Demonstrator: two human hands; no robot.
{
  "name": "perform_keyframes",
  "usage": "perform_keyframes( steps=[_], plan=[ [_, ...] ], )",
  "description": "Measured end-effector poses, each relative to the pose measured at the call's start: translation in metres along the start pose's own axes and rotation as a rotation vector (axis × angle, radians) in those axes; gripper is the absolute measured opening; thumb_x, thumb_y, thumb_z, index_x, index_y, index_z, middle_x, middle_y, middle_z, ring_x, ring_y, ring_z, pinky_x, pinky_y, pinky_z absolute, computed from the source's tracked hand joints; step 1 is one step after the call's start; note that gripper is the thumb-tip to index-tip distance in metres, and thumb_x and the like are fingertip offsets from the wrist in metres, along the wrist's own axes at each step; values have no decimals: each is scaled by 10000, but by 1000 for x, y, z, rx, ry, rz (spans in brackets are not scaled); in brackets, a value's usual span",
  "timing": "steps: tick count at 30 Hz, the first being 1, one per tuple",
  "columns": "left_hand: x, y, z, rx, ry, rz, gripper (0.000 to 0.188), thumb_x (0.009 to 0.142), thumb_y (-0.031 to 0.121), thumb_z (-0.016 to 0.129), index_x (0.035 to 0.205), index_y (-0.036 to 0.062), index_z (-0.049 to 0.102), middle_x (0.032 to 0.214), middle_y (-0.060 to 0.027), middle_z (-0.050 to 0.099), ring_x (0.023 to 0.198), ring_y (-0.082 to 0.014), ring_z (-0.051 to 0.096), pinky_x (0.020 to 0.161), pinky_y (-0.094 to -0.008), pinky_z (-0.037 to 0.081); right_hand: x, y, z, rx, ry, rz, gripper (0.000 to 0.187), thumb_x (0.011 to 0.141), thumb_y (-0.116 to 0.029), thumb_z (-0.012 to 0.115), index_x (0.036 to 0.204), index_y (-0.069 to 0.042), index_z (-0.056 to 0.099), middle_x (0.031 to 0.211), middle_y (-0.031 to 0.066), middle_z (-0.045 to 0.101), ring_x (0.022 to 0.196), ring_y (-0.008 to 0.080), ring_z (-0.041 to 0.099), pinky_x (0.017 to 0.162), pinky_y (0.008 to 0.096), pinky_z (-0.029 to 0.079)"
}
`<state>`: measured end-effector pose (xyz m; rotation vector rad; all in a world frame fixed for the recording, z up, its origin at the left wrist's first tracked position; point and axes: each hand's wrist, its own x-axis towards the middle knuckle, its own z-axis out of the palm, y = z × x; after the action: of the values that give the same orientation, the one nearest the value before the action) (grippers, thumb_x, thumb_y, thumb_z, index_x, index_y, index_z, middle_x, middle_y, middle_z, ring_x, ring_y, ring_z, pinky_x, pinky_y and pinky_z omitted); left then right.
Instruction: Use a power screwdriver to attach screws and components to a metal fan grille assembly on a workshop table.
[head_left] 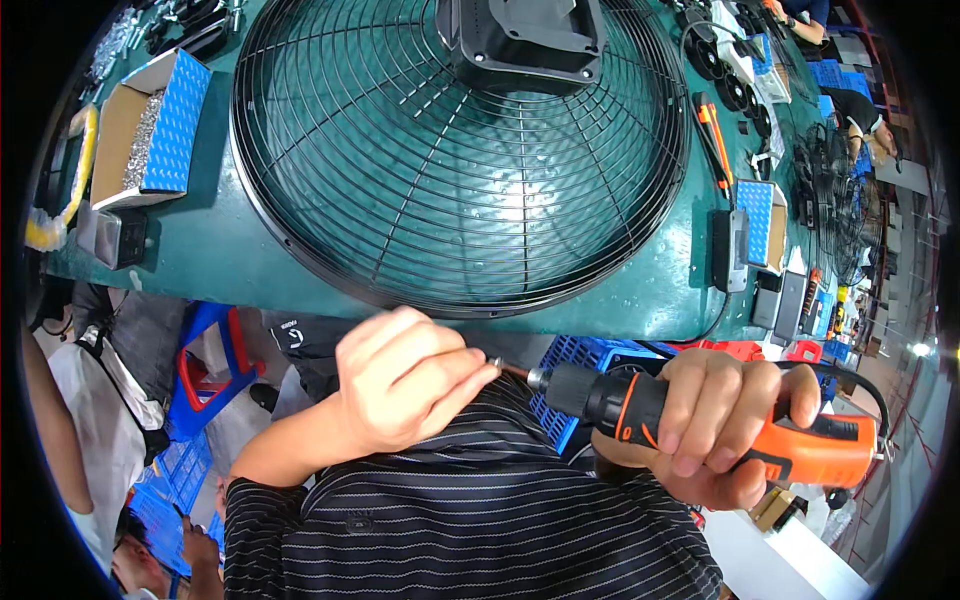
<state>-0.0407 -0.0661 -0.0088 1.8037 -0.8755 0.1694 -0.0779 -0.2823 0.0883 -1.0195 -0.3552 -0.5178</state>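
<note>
One driver (650,408) in right hand (715,415), left hand (405,380) pinching screw (496,362), printed box (178,120)

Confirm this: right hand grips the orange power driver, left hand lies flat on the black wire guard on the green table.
Wrong about the left hand: the head view shows its fingertips pinched at the end of the bit, not flat on the wire guard. The right hand grips the orange power driver, and the guard is on the green table.
</note>
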Motion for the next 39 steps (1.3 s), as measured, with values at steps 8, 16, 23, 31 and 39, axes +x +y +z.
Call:
perform_keyframes(
  steps=[8,16,23,31,39],
  plan=[
    [6,-9,12,577,212,15,443,713,412,872,854,160,535,1249,-157,516,1263,-433,410,1031,-535,320,26,20,-5,-123,-306,82,468,816,-62,724,1202,-62,459,761,65,618,559,165,633,514,285,548],
    [3,-12,12,546,170,-63,458,701,405,868,885,151,534,1307,-195,537,1273,-441,468,1081,-610,255,47,30,5,-183,-504,215,546,824,-61,750,1253,-84,415,742,73,645,563,194,658,538,317,559],
    [9,-19,-19,535,64,-56,540,650,368,877,995,122,542,1301,-169,561,1208,-372,542,1124,-630,224,62,33,13,-235,-670,418,611,810,-62,768,1273,-77,370,651,41,640,523,187,655,526,318,542],
    [16,-21,-24,464,54,15,527,574,285,850,994,88,600,1163,-110,595,1142,-335,548,1062,-601,361,51,42,19,-252,-601,260,526,804,-56,746,1208,-84,411,639,30,625,509,161,647,504,296,555],
    [14,-27,-21,454,104,52,538,527,253,845,975,86,600,1139,-111,591,1099,-326,551,1036,-570,393,49,42,21,-171,-606,273,392,778,31,733,1066,-62,484,671,63,615,503,182,614,482,310,526]
  ],
)
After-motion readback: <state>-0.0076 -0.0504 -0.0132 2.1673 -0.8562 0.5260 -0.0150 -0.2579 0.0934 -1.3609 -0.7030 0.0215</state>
